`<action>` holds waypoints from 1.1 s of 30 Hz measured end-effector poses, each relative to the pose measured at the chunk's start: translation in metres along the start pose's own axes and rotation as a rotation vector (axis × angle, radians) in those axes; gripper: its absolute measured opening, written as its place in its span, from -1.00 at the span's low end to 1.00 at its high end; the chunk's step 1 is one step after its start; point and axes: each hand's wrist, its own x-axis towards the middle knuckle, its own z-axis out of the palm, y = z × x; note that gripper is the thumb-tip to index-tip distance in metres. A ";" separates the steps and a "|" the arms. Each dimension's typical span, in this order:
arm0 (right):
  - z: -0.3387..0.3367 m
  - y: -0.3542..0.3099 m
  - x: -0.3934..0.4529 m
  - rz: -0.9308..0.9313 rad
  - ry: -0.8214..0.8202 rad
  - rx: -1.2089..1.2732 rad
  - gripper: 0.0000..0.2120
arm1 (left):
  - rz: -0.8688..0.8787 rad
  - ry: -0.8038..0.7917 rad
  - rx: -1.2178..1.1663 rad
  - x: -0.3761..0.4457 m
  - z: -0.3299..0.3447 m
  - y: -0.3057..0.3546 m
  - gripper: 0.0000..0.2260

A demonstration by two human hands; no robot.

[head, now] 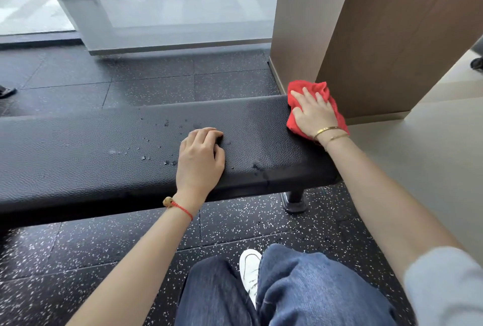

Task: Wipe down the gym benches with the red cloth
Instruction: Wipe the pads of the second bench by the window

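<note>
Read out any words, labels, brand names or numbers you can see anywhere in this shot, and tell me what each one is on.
None can be read. The black bench, the red cloth under the right hand, the left hand, the speckled floor, the white shoe and the brown pillar show no lettering.

There was a single view, taken from a wide-angle camera worn on the person's head. It looked forward and steeply down, close over the black padded counter (104, 147), which ran across the middle of the frame from the left edge to the right of centre. Both forearms reached in from the bottom edge, and the person's jeans-clad knees (300, 286) filled the lower middle, so the camera sat just behind and above them. The top of the frame took in the speckled floor (156, 82), a glass partition (170, 4) and a brown pillar (392, 25) beyond the counter. Straight edges bowed toward the frame's margins.
</note>
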 end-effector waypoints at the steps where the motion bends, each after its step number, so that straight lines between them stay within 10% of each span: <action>1: 0.002 -0.011 0.001 -0.030 0.006 -0.021 -0.49 | 0.000 -0.001 0.001 0.000 0.000 0.000 -0.78; 10: 0.012 -0.019 -0.103 -0.454 0.020 0.032 -0.49 | 0.000 -0.007 -0.006 0.000 0.001 -0.002 -0.78; 19: 0.017 -0.048 -0.082 -0.281 0.043 0.019 -0.50 | 0.015 0.117 -0.120 0.000 -0.023 -0.009 -0.73; 28: 0.037 -0.110 -0.122 -0.643 0.014 -0.031 -0.50 | -0.097 0.238 0.049 -0.031 -0.068 -0.090 -0.74; 33: 0.028 -0.096 -0.084 -0.399 -0.014 0.033 -0.50 | -0.212 0.230 0.117 -0.035 -0.089 -0.137 -0.75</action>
